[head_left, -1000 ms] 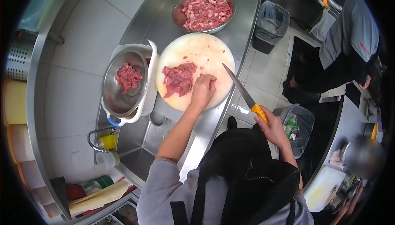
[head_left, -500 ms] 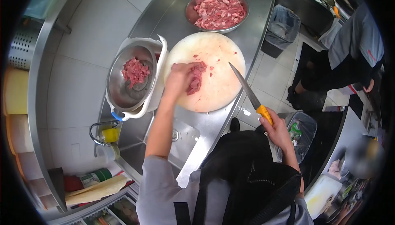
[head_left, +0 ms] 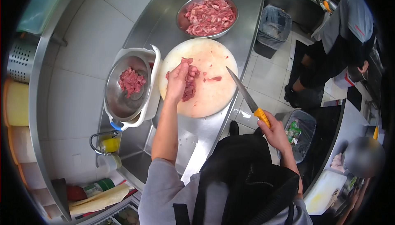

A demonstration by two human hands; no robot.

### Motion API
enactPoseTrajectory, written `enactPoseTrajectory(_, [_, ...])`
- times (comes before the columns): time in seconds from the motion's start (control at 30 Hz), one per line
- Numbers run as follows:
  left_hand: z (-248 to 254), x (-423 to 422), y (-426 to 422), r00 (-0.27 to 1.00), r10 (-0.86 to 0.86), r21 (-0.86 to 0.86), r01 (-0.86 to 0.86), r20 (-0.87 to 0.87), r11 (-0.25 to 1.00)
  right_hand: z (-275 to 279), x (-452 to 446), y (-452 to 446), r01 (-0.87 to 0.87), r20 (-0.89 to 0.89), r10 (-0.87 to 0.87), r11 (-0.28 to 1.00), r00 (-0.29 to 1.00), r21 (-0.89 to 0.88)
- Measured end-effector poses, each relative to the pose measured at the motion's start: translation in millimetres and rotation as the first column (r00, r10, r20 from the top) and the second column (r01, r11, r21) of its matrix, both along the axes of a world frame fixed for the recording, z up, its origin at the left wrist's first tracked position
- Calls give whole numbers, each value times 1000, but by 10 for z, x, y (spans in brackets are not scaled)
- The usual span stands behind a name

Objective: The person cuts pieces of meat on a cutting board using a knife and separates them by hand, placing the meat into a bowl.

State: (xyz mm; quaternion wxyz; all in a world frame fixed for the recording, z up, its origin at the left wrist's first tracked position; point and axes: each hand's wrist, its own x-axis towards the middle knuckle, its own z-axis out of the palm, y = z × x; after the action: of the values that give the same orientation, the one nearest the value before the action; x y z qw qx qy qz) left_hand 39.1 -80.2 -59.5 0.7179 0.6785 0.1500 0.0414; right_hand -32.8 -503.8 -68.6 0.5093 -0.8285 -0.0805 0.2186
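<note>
My left hand (head_left: 177, 79) is over the left part of a round white cutting board (head_left: 214, 99), its fingers curled round some sliced raw meat (head_left: 189, 92). More of that meat lies under and beside the fingers. A small separate scrap of meat (head_left: 216, 78) rests to the right of the pile. My right hand (head_left: 274, 132) grips the yellow handle of a knife (head_left: 248, 97) beyond the board's right side, with the blade pointing up and left. The blade's tip is close to the board's right edge.
Left of the board, a metal bowl (head_left: 142, 95) with some meat sits in a white basin (head_left: 155, 83). Behind the board stands a metal bowl (head_left: 180, 19) full of meat. A sink (head_left: 183, 143) is nearer me. Another person (head_left: 343, 27) stands at right, near lined bins (head_left: 271, 32).
My left hand has turned and closed its fingers round the meat. A scrap now shows right of the pile. The view has shifted slightly; my right hand still holds the knife.
</note>
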Motion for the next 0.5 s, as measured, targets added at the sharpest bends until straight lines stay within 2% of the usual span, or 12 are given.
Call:
enactPoseTrajectory(0.03, [-64,-11,-94,1000,-8,-6,8,0,1000,21,9,1,8,0,-8,1000,1000,-6])
enactPoseTrajectory(0.13, [-216,-82,-481,994,42,232,-64,96,971,79,34,2,16,-32,-17,1000,999,-12])
enactPoseTrajectory(0.17, [-232,-80,-580,995,38,224,-58,92,973,104,46,-4,18,-35,-19,1000,999,-18])
enactPoseTrajectory(0.23, [-237,-64,-743,973,53,72,-70,224,995,91,46,-42,19,-38,-20,999,999,-27])
enactPoseTrajectory(0.27, [-265,-74,-816,974,52,69,-69,223,995,39,38,-66,30,-22,-31,999,999,-29])
enactPoseTrajectory(0.33, [-337,-171,-954,980,-107,154,81,169,985,8,21,-106,41,-6,-41,999,999,-29])
enactPoseTrajectory(0.37, [-387,-233,-1029,980,-108,155,82,169,985,8,20,-119,53,-19,-53,998,998,-24])
enactPoseTrajectory(0.4, [-441,-299,-1106,967,-196,379,122,163,917,8,24,-131,65,-31,-65,998,997,-18])
enactPoseTrajectory(0.43, [-477,-338,-1147,950,-282,584,152,138,798,-10,19,-146,68,-27,-68,998,997,-15])
enactPoseTrajectory(0.47, [-501,-353,-1113,901,-339,769,9,272,639,-46,6,-163,78,5,-78,997,997,-5])
enactPoseTrajectory(0.5, [-516,-366,-1085,897,-346,769,11,274,639,-44,1,-173,90,36,-90,996,995,4])
